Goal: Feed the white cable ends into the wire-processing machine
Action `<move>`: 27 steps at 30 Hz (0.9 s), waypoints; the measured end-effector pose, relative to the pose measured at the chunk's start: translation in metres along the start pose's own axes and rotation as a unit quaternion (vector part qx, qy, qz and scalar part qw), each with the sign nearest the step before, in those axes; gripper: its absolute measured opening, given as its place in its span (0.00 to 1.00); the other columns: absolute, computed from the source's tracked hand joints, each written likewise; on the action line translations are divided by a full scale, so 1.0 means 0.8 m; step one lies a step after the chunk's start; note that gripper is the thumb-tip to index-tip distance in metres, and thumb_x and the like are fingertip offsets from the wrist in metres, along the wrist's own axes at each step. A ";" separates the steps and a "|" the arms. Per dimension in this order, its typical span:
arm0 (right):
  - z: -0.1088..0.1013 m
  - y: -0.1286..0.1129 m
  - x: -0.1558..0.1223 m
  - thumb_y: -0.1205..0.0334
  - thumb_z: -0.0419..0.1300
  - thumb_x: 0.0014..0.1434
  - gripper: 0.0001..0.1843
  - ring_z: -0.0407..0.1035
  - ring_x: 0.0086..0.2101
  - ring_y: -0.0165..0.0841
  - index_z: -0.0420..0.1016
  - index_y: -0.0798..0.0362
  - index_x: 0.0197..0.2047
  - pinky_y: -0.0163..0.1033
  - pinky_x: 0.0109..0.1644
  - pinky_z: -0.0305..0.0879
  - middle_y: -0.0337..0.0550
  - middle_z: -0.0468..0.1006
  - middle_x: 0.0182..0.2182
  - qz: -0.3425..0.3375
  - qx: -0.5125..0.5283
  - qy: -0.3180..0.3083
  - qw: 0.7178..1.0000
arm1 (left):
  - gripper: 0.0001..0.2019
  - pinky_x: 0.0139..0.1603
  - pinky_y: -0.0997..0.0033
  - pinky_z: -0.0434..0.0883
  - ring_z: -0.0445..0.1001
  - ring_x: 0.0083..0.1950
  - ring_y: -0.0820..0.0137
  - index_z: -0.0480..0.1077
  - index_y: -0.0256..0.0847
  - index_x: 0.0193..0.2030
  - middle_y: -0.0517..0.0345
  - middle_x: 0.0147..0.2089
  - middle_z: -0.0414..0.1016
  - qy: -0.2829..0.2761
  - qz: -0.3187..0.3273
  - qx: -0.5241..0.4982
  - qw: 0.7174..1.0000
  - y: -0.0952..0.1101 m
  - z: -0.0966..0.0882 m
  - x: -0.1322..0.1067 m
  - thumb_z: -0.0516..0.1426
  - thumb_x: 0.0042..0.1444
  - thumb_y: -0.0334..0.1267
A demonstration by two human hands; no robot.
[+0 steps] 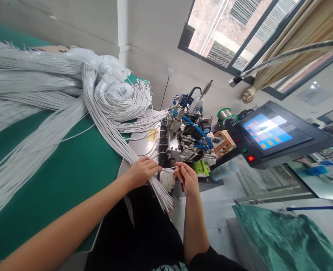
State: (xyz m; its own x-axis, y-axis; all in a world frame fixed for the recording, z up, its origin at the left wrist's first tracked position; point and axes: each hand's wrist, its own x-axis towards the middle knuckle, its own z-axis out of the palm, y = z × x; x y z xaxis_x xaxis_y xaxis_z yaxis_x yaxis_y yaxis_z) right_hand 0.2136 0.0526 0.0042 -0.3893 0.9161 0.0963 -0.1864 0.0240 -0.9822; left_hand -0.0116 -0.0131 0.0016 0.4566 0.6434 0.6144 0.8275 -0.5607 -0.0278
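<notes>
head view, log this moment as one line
left hand: laid over bundle of thin white cables | right hand: pinching one thin white cable beside silver-and-black metal machine | dark rectangular screen: lit

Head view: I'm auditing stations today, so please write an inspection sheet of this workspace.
Surface: green tabletop, partly covered by white cables.
Work items: cable bundle beside the machine.
Clutter: clear plastic wrap; yellow-green packet near the machine.
Hands: left hand on the bundle; right hand apparently pinching a cable.
Cables: black cord at the wall socket; blue tubes on the machine.
Surroundings: window, lit screen, green sheet.
</notes>
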 end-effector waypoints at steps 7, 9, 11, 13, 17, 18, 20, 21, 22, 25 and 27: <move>0.004 -0.006 0.002 0.54 0.61 0.58 0.14 0.50 0.18 0.21 0.79 0.54 0.42 0.32 0.19 0.43 0.41 0.75 0.28 0.011 0.002 0.000 1.000 | 0.12 0.42 0.66 0.63 0.70 0.37 0.68 0.70 0.39 0.49 0.57 0.34 0.72 -0.009 -0.017 0.007 1.000 0.000 0.000 0.001 0.52 0.60 0.30; 0.004 -0.005 0.004 0.54 0.61 0.58 0.13 0.50 0.18 0.21 0.78 0.54 0.42 0.32 0.19 0.42 0.40 0.75 0.27 0.013 0.002 0.007 1.000 | 0.12 0.42 0.66 0.63 0.70 0.36 0.69 0.70 0.39 0.49 0.56 0.34 0.72 -0.007 -0.018 0.011 1.000 0.000 -0.001 0.002 0.52 0.60 0.29; 0.003 -0.004 0.005 0.54 0.61 0.58 0.13 0.49 0.17 0.21 0.78 0.54 0.41 0.32 0.19 0.42 0.40 0.74 0.27 0.016 0.002 0.012 1.000 | 0.13 0.43 0.67 0.63 0.71 0.36 0.69 0.70 0.39 0.50 0.57 0.34 0.72 -0.001 -0.020 0.016 1.000 0.001 -0.002 0.003 0.51 0.61 0.30; 0.004 -0.004 0.006 0.53 0.61 0.57 0.14 0.49 0.17 0.21 0.78 0.54 0.40 0.32 0.19 0.42 0.40 0.74 0.26 0.020 -0.003 0.016 1.000 | 0.12 0.43 0.67 0.63 0.71 0.35 0.70 0.70 0.39 0.49 0.58 0.32 0.71 0.013 -0.026 0.024 0.999 0.002 -0.003 0.003 0.51 0.62 0.31; 0.003 -0.002 0.010 0.52 0.61 0.56 0.15 0.49 0.17 0.21 0.78 0.55 0.40 0.32 0.19 0.43 0.40 0.74 0.26 0.024 -0.023 0.025 0.999 | 0.10 0.44 0.68 0.62 0.69 0.31 0.74 0.72 0.41 0.41 0.63 0.27 0.69 0.045 -0.044 0.040 0.997 0.006 -0.005 0.006 0.49 0.66 0.35; 0.003 -0.001 0.011 0.52 0.62 0.56 0.15 0.49 0.17 0.21 0.78 0.55 0.41 0.32 0.19 0.43 0.40 0.74 0.26 0.024 -0.029 0.027 0.999 | 0.11 0.44 0.68 0.62 0.68 0.30 0.75 0.71 0.41 0.39 0.63 0.27 0.69 0.048 -0.047 0.044 0.997 0.007 -0.006 0.007 0.49 0.66 0.35; 0.002 0.000 0.012 0.52 0.62 0.56 0.15 0.50 0.17 0.21 0.78 0.55 0.40 0.31 0.19 0.44 0.40 0.75 0.26 0.025 -0.037 0.026 0.999 | 0.12 0.45 0.69 0.61 0.67 0.29 0.75 0.70 0.41 0.34 0.63 0.26 0.68 0.052 -0.053 0.049 0.996 0.008 -0.007 0.007 0.48 0.66 0.35; 0.001 0.001 0.012 0.52 0.62 0.56 0.15 0.50 0.17 0.21 0.78 0.55 0.40 0.31 0.20 0.44 0.40 0.75 0.26 0.027 -0.039 0.023 0.999 | 0.12 0.45 0.68 0.61 0.67 0.29 0.75 0.69 0.41 0.33 0.64 0.26 0.68 0.051 -0.055 0.049 0.996 0.008 -0.008 0.007 0.48 0.66 0.34; 0.001 0.001 0.013 0.52 0.62 0.56 0.15 0.50 0.17 0.21 0.78 0.55 0.40 0.31 0.20 0.45 0.40 0.75 0.26 0.030 -0.041 0.020 0.999 | 0.12 0.46 0.68 0.61 0.66 0.29 0.75 0.69 0.41 0.32 0.63 0.26 0.67 0.051 -0.056 0.048 0.996 0.008 -0.008 0.007 0.48 0.65 0.34; 0.000 0.001 0.013 0.52 0.62 0.57 0.15 0.51 0.18 0.21 0.78 0.55 0.41 0.31 0.20 0.46 0.41 0.76 0.27 0.035 -0.054 0.012 0.998 | 0.11 0.45 0.68 0.61 0.66 0.29 0.74 0.69 0.41 0.32 0.63 0.26 0.68 0.050 -0.048 0.030 0.997 0.006 -0.006 0.004 0.49 0.64 0.33; -0.001 0.000 0.013 0.52 0.62 0.57 0.15 0.51 0.18 0.22 0.78 0.55 0.41 0.32 0.20 0.47 0.41 0.76 0.27 0.036 -0.068 0.011 0.997 | 0.10 0.45 0.68 0.62 0.66 0.29 0.74 0.69 0.41 0.34 0.63 0.27 0.68 0.047 -0.038 0.010 0.998 0.004 -0.004 0.002 0.49 0.64 0.32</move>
State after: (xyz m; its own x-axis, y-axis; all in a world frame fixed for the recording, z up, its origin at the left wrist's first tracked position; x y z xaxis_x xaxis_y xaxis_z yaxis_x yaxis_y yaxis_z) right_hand 0.2102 0.0621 0.0053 -0.3779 0.9256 0.0226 -0.0334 0.0108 -0.9994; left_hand -0.0097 -0.0155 0.0050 0.3600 0.6314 0.6868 0.8654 -0.5011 0.0071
